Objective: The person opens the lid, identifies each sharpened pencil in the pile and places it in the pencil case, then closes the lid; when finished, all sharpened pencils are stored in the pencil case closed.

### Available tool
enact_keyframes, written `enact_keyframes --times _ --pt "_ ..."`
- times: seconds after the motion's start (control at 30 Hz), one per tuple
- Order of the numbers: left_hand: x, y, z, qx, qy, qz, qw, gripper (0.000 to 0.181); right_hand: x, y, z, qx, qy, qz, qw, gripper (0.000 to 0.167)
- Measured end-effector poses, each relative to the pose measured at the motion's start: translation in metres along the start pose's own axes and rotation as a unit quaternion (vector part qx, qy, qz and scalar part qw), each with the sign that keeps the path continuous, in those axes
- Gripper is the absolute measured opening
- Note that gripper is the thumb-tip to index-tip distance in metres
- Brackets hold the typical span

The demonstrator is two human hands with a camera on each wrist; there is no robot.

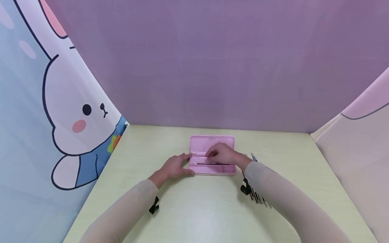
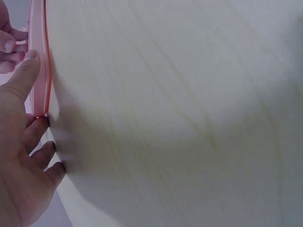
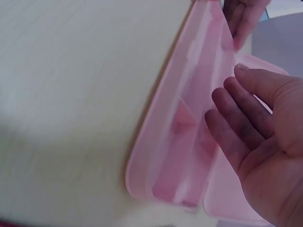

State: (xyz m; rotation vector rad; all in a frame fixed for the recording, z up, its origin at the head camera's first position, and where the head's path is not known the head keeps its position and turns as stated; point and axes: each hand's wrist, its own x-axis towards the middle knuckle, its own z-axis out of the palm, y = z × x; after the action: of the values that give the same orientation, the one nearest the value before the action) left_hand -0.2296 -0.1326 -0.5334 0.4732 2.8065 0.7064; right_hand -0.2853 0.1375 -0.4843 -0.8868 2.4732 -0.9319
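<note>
A pink pencil case (image 1: 212, 170) lies on the table with its lid (image 1: 200, 143) raised toward the back. My left hand (image 1: 174, 167) holds its left end, the thumb along the front wall and the other fingers spread at the end and the table. Above the tray hovers my right hand (image 1: 223, 153); in the right wrist view its fingers (image 3: 236, 118) are loosely bent, thumb apart, with nothing between them. One thin dark pencil (image 1: 209, 163) lies lengthwise in the tray in the head view. A small divider (image 3: 184, 115) marks off a compartment at the right end.
Several pencils (image 1: 256, 198) lie side by side to the right of the case, partly hidden under the right forearm. The pale wooden table (image 1: 194, 209) meets a purple cloth (image 1: 212, 67) behind. A rabbit-print cloth (image 1: 76, 135) hangs on the left, a pale one (image 1: 358, 152) on the right.
</note>
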Motion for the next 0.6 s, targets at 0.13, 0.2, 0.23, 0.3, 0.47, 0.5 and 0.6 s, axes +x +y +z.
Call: enact_keyframes --times 0.13,0.2,0.23,0.3,0.47,0.5,0.6 --pt "0.000 0.001 0.000 -0.003 0.000 0.002 1.0000 0.094 -0.009 0.005 -0.015 0.040 0.003 0.004 0.9992 0.023" --pt "0.000 0.001 0.000 -0.002 0.001 0.005 1.0000 0.094 -0.015 0.007 -0.022 0.061 0.004 0.014 0.9980 0.026" --pt "0.000 0.001 0.001 0.000 0.002 0.005 1.0000 0.094 -0.018 0.009 -0.026 0.066 0.004 0.023 0.9975 0.027" --pt "0.000 0.001 0.001 0.002 0.003 0.006 1.0000 0.094 -0.025 0.011 -0.035 0.077 0.004 0.037 0.9964 0.031" --pt "-0.001 0.002 -0.001 -0.001 0.003 0.011 0.9999 0.095 -0.048 0.018 -0.055 0.098 0.011 0.067 0.9928 0.038" --pt "-0.001 0.002 -0.001 0.001 0.002 0.011 0.9999 0.095 -0.052 0.020 -0.059 0.105 0.015 0.071 0.9919 0.039" --pt "-0.002 0.003 -0.001 0.003 0.002 0.011 0.9999 0.095 -0.067 0.028 -0.068 0.122 0.029 0.081 0.9887 0.039"
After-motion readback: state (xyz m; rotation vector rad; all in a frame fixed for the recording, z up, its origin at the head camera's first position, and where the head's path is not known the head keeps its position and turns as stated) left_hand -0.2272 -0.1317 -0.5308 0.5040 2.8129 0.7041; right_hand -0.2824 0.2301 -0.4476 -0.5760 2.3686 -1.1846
